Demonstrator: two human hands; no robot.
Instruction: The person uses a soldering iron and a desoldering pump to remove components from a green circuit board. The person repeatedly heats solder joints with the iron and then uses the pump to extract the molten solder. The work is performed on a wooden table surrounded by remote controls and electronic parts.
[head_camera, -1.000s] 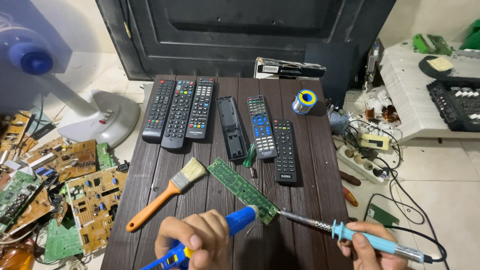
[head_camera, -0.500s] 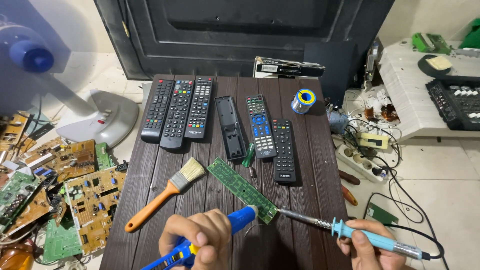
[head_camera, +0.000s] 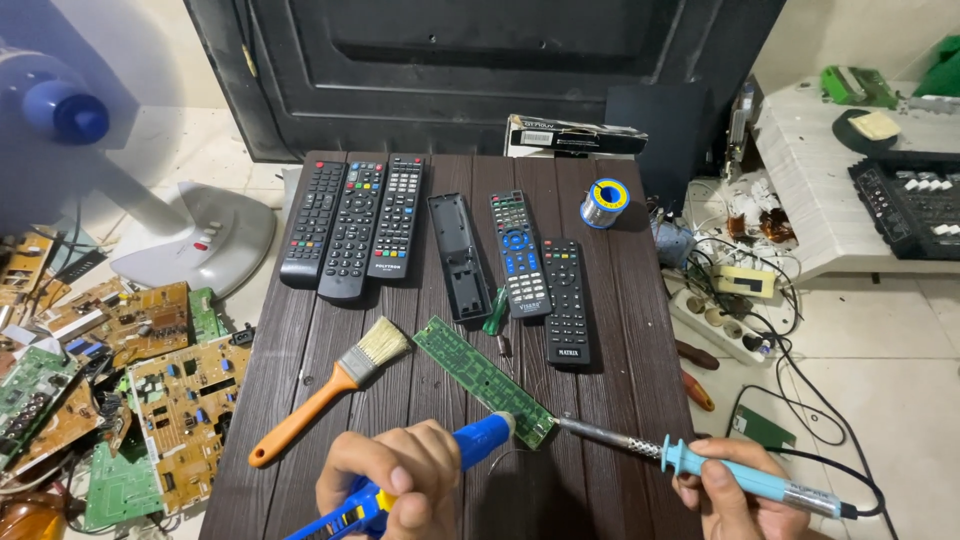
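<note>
Long narrow green circuit board (head_camera: 484, 381) lies diagonally on the dark wood-slat surface (head_camera: 620, 330), near the front edge, populated side up with rows of small contacts. Left hand (head_camera: 395, 480) has its fingers wrapped tight round a blue desoldering pump (head_camera: 450, 460) with a yellow part at the rear; pump nozzle sits at the board's lower right corner, touching or just above it, can't tell which. Right hand (head_camera: 735, 492) grips the light-blue handle of a soldering iron (head_camera: 700, 465), fingers closed on it; metal tip points left and meets the same corner of the board. Orange-handled paintbrush (head_camera: 325, 395) lies just left of the board. Behind it: three black remotes (head_camera: 352, 225) side by side, a remote shell face-down (head_camera: 458, 255), a remote with blue buttons (head_camera: 518, 255), another black remote (head_camera: 567, 300), a small green-handled screwdriver (head_camera: 496, 312), a solder spool (head_camera: 604, 203). No containers on the surface; a flat dark box (head_camera: 575, 135) sits past the far edge, contents not visible. Loose circuit boards (head_camera: 130, 390) are piled on the floor to the left.
</note>
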